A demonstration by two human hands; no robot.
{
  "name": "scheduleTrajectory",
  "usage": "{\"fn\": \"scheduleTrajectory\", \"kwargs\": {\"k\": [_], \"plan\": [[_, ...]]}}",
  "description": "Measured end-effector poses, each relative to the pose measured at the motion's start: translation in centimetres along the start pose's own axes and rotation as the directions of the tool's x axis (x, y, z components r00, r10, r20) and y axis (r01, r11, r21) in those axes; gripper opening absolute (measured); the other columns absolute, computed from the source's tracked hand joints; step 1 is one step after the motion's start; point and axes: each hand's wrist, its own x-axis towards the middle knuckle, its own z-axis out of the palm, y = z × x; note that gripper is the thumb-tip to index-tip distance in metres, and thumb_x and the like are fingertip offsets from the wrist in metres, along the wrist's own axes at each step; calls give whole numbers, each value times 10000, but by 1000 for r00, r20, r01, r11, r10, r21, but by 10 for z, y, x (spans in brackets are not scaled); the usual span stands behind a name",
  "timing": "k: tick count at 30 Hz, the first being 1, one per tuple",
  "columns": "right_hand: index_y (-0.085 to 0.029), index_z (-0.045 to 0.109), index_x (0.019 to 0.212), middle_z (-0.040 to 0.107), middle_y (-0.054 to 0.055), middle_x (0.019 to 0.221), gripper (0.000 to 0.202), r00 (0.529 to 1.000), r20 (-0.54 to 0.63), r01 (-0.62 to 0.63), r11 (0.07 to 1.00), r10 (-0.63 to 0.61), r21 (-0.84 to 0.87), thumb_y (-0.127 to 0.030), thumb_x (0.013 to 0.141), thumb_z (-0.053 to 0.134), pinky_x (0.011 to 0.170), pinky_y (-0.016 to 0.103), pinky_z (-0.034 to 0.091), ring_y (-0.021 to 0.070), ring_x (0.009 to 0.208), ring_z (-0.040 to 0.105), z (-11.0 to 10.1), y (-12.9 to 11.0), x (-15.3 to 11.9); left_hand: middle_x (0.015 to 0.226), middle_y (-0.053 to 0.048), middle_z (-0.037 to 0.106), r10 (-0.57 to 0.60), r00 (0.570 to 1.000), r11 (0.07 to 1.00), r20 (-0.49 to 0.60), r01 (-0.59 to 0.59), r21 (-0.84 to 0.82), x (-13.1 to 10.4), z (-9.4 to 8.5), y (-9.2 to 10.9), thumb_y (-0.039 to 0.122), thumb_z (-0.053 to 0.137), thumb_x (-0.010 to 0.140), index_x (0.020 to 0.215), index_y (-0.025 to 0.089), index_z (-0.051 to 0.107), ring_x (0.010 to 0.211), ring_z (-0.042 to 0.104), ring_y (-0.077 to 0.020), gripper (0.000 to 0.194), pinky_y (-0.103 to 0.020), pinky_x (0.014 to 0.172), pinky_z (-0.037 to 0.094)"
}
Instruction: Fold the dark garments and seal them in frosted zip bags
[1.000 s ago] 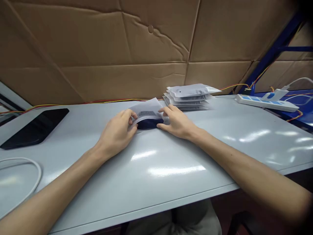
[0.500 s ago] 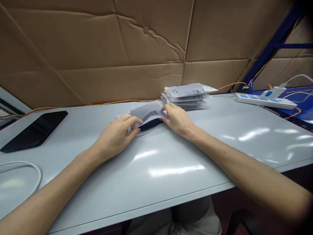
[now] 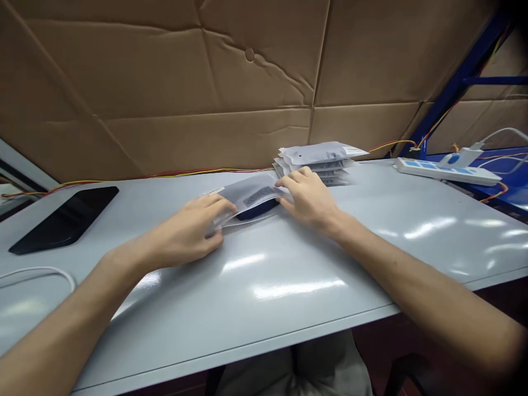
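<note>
My left hand (image 3: 187, 231) has slid nearer to me along the grey surface (image 3: 289, 264) since a second ago, its fingers now pinching the near left edge of the white pouch (image 3: 247, 195) rather than lifting its flap. The pouch lies flatter than before, at 12 o'clock from my left hand, with the dark blue item (image 3: 258, 209) showing under its near edge. My right hand (image 3: 311, 198) has shifted slightly to 1 o'clock and presses the pouch's right end, fingers spread, gripping nothing. Just behind it sits the stack of pouches (image 3: 317, 159). At 9 o'clock lies a black tablet (image 3: 66, 217); at 3 o'clock, far off, a power strip (image 3: 447, 171)
</note>
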Motion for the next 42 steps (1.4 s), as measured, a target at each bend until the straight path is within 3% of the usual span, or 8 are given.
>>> {"fn": "scheduleTrajectory", "kwargs": {"k": [4, 7, 14, 18, 23, 29, 36, 42], "plan": [[-186, 625, 1193, 636, 122, 1211, 299, 962, -59, 273, 955, -268, 117, -316, 924, 624, 957, 443, 430, 285, 1136, 522, -4, -21, -3, 1061, -16, 670, 37, 994, 999, -101, -39, -18, 2, 5, 6, 214, 490, 874, 1071, 271, 618, 987, 623, -229, 242, -379, 857, 492], [-190, 633, 1160, 654, 105, 1147, 255, 939, 19, 338, 929, -344, 155, -328, 950, 590, 865, 394, 434, 247, 1019, 565, -5, -35, -6, 979, 1, 692, 98, 974, 992, -203, -113, -62, 4, 11, 14, 228, 470, 912, 970, 256, 638, 905, 636, -196, 180, -342, 820, 488], [-188, 663, 1121, 673, 82, 1056, 222, 937, 109, 319, 940, -332, 120, -295, 949, 572, 809, 363, 405, 224, 925, 570, -2, -35, -6, 975, -11, 725, -94, 935, 982, -340, 32, -184, 8, 15, 21, 366, 556, 909, 1037, 249, 591, 839, 668, -187, 177, -312, 751, 508], [-187, 668, 1094, 680, 90, 1044, 197, 949, 109, 283, 950, -297, 130, -263, 937, 576, 807, 364, 405, 230, 925, 575, -1, -33, -5, 841, 3, 703, -158, 923, 974, -351, 88, -206, 8, 13, 19, 451, 595, 891, 869, 245, 576, 795, 659, -192, 208, -299, 675, 493], [-187, 658, 1154, 687, 92, 1079, 251, 953, 111, 268, 954, -283, 132, -275, 933, 579, 843, 377, 414, 239, 957, 592, -3, -31, -7, 784, 16, 684, -116, 936, 963, -333, 23, -270, 6, 10, 21, 447, 626, 888, 806, 234, 602, 724, 620, -160, 229, -276, 619, 480], [-186, 659, 1116, 715, 84, 1019, 262, 943, -2, 326, 923, -333, 206, -383, 961, 579, 819, 361, 416, 226, 924, 603, -5, -38, -7, 759, 18, 704, -104, 958, 945, -267, 11, -327, 4, 8, 25, 430, 656, 860, 734, 232, 638, 689, 594, -162, 236, -293, 615, 456], [-195, 657, 981, 702, 54, 911, 189, 928, -64, 372, 919, -367, 131, -281, 1004, 491, 713, 335, 383, 190, 799, 570, -2, -47, -7, 811, 34, 718, -24, 960, 965, -280, -51, -257, 2, 6, 23, 365, 562, 925, 871, 260, 678, 736, 622, -163, 165, -286, 668, 451], [-194, 627, 911, 678, 51, 904, 202, 920, -71, 390, 913, -385, 117, -298, 1012, 487, 714, 332, 369, 176, 785, 561, -1, -46, -7, 817, 11, 650, 108, 951, 989, -291, -132, -64, -2, 5, 26, 321, 491, 967, 843, 238, 587, 730, 576, -161, 177, -291, 679, 430]]}}
